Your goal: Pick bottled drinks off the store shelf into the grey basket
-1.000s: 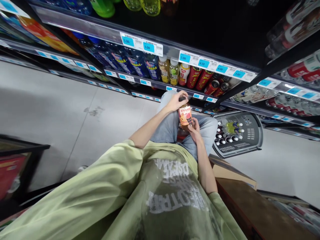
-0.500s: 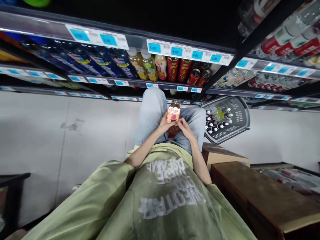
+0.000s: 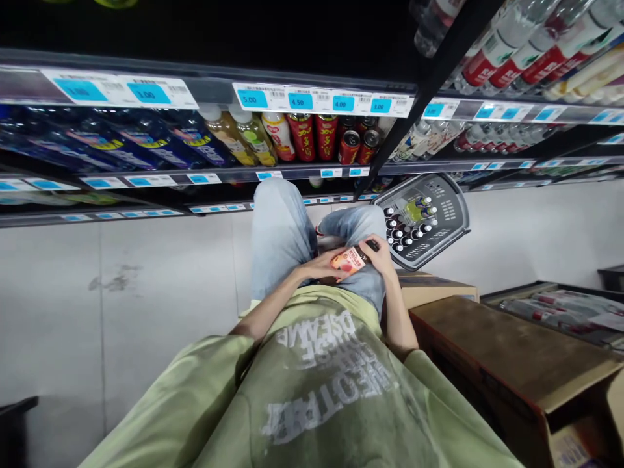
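Observation:
A drink bottle (image 3: 350,261) with a pink and orange label and a dark cap lies tilted over my lap, its cap end pointing to the upper right. My left hand (image 3: 319,266) is closed around the lower part of the bottle. Around the neck and cap end, my right hand (image 3: 381,255) has its fingers wrapped. Both hands rest close to my bent knees, and the base of the bottle is partly hidden by my left fingers.
A grey basket (image 3: 455,214) with several dark and yellow-green bottles stands beyond my right knee. Ahead runs a drinks shelf (image 3: 219,177) with bottles, red cans (image 3: 301,138) and price tags. Cardboard boxes (image 3: 507,344) stand at my right, near a dark crate (image 3: 550,292) of bottles.
The bottle has gone from upright to tilted, its cap now toward the right, and has come closer to my body. My right hand has moved from its lower part to the cap end.

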Demonstrator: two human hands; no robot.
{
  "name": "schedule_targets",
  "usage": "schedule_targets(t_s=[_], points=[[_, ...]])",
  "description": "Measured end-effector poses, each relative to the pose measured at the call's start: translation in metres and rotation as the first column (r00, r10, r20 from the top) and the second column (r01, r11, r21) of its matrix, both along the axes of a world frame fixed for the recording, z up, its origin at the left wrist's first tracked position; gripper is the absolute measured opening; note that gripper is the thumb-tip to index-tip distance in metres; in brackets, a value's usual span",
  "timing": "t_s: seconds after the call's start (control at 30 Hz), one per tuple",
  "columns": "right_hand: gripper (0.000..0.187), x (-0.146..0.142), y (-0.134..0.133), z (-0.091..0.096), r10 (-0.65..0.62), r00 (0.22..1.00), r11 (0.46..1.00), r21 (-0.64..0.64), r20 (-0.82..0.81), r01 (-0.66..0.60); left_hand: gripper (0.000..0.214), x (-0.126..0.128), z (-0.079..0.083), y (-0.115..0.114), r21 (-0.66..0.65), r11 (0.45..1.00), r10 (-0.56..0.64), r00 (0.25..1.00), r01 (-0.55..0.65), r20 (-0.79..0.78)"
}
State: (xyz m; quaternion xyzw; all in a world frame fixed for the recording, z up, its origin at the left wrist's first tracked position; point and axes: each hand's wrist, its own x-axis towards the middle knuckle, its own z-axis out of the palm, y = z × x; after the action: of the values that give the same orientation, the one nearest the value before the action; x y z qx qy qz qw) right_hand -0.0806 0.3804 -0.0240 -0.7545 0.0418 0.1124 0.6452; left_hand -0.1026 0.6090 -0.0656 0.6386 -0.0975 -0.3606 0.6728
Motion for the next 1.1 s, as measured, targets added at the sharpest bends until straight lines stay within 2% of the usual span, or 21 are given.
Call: schedule_targets(t_s=[0.1, 0.17, 0.27, 0.33, 0.43, 0.57, 0.63, 0.7, 0.77, 0.83, 1.0, 1.1], points=[[0.029, -0.005, -0.010, -0.013, -0.180, 0.984, 0.984, 0.013, 0.014, 0.180, 0.078, 0.004, -0.006, -0.005, -0.067, 0.992, 0.094, 0.987, -0.104, -0.133], [0.033, -0.005, -0.018, -0.024, -0.388, 0.922, 0.920, 0.068, -0.001, 0.387, 0.080, 0.005, -0.011, -0.007, -0.118, 0.977, 0.140, 0.955, -0.176, -0.262], [0.043, -0.001, -0.040, -0.037, -0.682, 0.728, 0.715, 0.147, -0.074, 0.684, 0.082, 0.006, -0.018, -0.007, -0.101, 0.972, 0.157, 0.911, -0.210, -0.382], [0.049, 0.005, -0.063, -0.042, -0.793, 0.602, 0.589, 0.136, -0.089, 0.797, 0.076, 0.005, -0.022, -0.008, -0.011, 0.978, 0.190, 0.909, -0.209, -0.372], [0.050, 0.021, -0.104, -0.047, -0.884, 0.468, 0.468, 0.056, 0.010, 0.882, 0.063, 0.003, -0.026, -0.010, 0.140, 0.980, 0.177, 0.947, -0.143, -0.269], [0.044, 0.054, -0.154, -0.060, -0.913, 0.324, 0.296, -0.144, 0.248, 0.944, 0.057, 0.003, -0.025, -0.014, 0.217, 0.975, 0.086, 0.985, -0.052, -0.152], [0.042, 0.072, -0.172, -0.070, -0.904, 0.296, 0.206, -0.292, 0.309, 0.934, 0.053, 0.006, -0.022, -0.014, 0.237, 0.971, 0.058, 0.989, -0.024, -0.137], [0.040, 0.090, -0.185, -0.080, -0.889, 0.322, 0.159, -0.441, 0.325, 0.883, 0.047, 0.010, -0.019, -0.013, 0.262, 0.965, 0.032, 0.992, 0.001, -0.120], [0.036, 0.110, -0.195, -0.094, -0.860, 0.388, 0.159, -0.551, 0.330, 0.820, 0.042, 0.014, -0.017, -0.010, 0.285, 0.958, 0.000, 0.995, 0.028, -0.098], [0.033, 0.131, -0.202, -0.110, -0.807, 0.488, 0.200, -0.622, 0.334, 0.757, 0.041, 0.016, -0.017, -0.006, 0.289, 0.955, -0.038, 0.994, 0.067, -0.107], [0.029, 0.184, -0.212, -0.161, -0.573, 0.784, 0.413, -0.742, 0.239, 0.528, 0.056, 0.019, -0.018, -0.001, 0.255, 0.956, -0.094, 0.974, 0.146, -0.206], [0.027, 0.211, -0.211, -0.192, -0.466, 0.877, 0.484, -0.795, 0.119, 0.365, 0.058, 0.020, -0.019, -0.001, 0.240, 0.958, -0.089, 0.957, 0.159, -0.278]])
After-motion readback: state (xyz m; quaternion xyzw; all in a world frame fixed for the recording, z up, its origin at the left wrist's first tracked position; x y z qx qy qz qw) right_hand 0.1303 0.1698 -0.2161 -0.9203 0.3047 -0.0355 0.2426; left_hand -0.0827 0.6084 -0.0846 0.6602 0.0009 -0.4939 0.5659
